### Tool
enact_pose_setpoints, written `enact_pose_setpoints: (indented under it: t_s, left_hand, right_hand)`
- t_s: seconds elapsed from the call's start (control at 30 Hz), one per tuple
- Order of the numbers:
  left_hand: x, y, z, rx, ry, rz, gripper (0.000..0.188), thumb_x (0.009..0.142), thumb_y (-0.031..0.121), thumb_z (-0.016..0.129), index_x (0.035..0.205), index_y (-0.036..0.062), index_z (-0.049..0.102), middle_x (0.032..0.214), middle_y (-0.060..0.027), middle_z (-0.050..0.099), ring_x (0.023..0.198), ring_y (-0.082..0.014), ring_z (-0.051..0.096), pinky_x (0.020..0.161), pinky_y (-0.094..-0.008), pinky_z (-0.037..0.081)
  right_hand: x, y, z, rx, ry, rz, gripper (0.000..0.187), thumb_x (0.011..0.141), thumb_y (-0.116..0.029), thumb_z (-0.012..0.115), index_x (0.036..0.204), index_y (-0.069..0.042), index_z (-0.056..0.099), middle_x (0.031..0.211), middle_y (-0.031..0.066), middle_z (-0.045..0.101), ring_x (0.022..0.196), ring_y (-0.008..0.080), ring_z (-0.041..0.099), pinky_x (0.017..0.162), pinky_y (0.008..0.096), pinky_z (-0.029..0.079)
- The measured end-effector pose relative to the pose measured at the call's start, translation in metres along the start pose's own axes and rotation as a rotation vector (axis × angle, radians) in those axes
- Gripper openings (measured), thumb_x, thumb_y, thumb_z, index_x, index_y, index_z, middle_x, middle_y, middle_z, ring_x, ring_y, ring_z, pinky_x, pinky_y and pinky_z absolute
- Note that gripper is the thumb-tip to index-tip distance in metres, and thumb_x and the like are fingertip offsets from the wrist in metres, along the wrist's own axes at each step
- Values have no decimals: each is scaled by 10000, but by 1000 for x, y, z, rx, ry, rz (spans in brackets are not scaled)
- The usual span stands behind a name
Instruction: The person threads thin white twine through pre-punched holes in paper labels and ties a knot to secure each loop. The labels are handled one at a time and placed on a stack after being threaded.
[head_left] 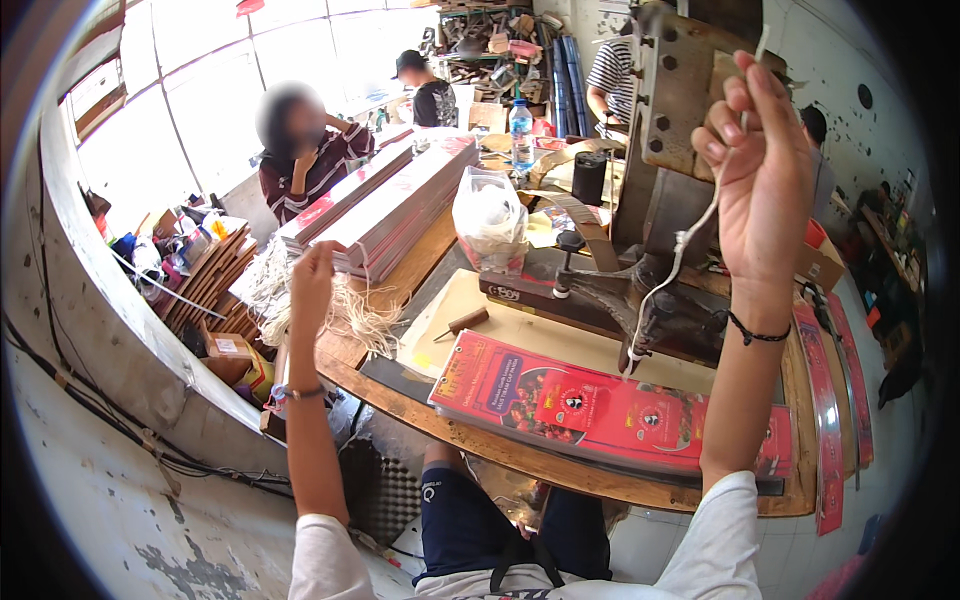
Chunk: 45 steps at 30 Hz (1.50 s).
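Note:
My right hand (pixel 765 185) is raised high at the upper right, its fingers curled round a white cord (pixel 664 280). One end of the cord sticks up above the fingers. Its other end runs down to the foot of a dark cast-metal machine (pixel 610 275), touching or just above a stack of red printed sheets (pixel 610 405). The stack lies flat along the near table edge. My left hand (pixel 313 270) is closed beside a bundle of loose white cords (pixel 362 315) at the table's left side. Whatever its fingers pinch is too small to tell.
Long stacks of pale-edged sheets (pixel 410 200) lie at the far left, near a seated person (pixel 310 150). A clear plastic bag (pixel 488 215), a water bottle (pixel 521 135) and a wooden-handled awl (pixel 466 322) are on the table (pixel 520 447). Other people stand farther back.

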<state>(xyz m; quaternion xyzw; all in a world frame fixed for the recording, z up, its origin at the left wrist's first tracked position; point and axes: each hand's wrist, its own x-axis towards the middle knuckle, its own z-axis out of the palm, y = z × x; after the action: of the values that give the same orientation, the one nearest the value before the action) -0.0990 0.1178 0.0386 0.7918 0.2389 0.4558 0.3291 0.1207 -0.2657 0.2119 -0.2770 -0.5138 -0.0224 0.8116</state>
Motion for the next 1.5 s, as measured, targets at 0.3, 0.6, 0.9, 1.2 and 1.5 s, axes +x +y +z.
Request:
enact_pose_setpoints:
  t_s: [0.3,0.6,0.9,1.2,1.5]
  left_hand:
    - [-54,107,42,-9,-395,265,467,902,161,677,1331,24,550,1255,-193,610,1172,-309,572,1010,-416,437]
    - [-123,218,131,-907,-717,-8,299,1032,149,483,1265,-16,570,769,21,535,712,-44,502,635,-193,421]
    - [-140,206,103,-841,-716,-21,244,1046,128,437,1134,-26,605,656,54,410,576,-24,368,517,-195,306]
    - [-113,95,39,-514,-387,-175,194,1001,135,548,1061,-3,671,690,27,561,599,-29,441,523,-181,349]
    - [-74,101,-32,-887,360,31,173,950,212,653,960,41,638,746,-12,601,631,-90,567,551,-226,454]
  right_hand:
    - [-11,9,11,-128,-30,107,292,985,-196,567,1220,-26,582,949,11,601,784,69,577,724,280,587]
    - [-20,31,33,-105,-81,154,213,960,-186,611,1093,-22,639,943,48,647,771,81,601,721,327,607]
    - [5,17,-11,-404,62,-46,212,964,-183,614,1108,-33,653,956,36,656,785,72,596,743,284,586]
    - [12,-5,-24,-441,130,-143,259,913,-235,692,1076,-34,694,780,-28,622,639,32,477,619,183,394]
    - [6,-2,-13,-537,16,-27,249,913,-267,690,1062,-68,697,911,3,709,715,15,512,652,183,409]
